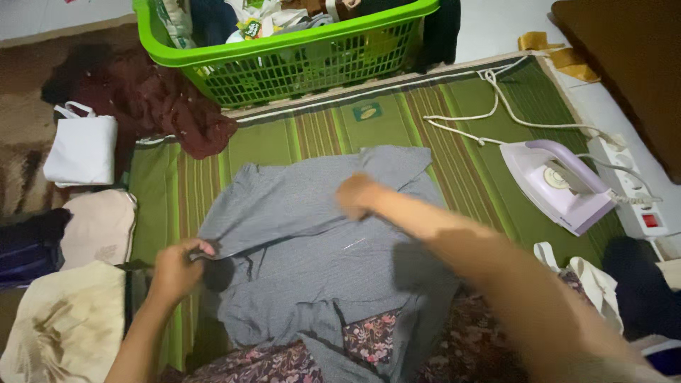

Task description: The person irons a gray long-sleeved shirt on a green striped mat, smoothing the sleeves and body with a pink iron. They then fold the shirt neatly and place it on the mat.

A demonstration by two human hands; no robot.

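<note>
A shirt (319,241) lies spread on a mat (312,135), with a laundry basket (284,64) behind it, an iron (557,184) and power strip (635,195) to its right, and folded clothes (78,234) stacked along its left.

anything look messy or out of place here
The grey shirt lies rumpled on the green mat, one part folded over, both hands gripping it. A dark red garment sits heaped beside the green basket.
</note>
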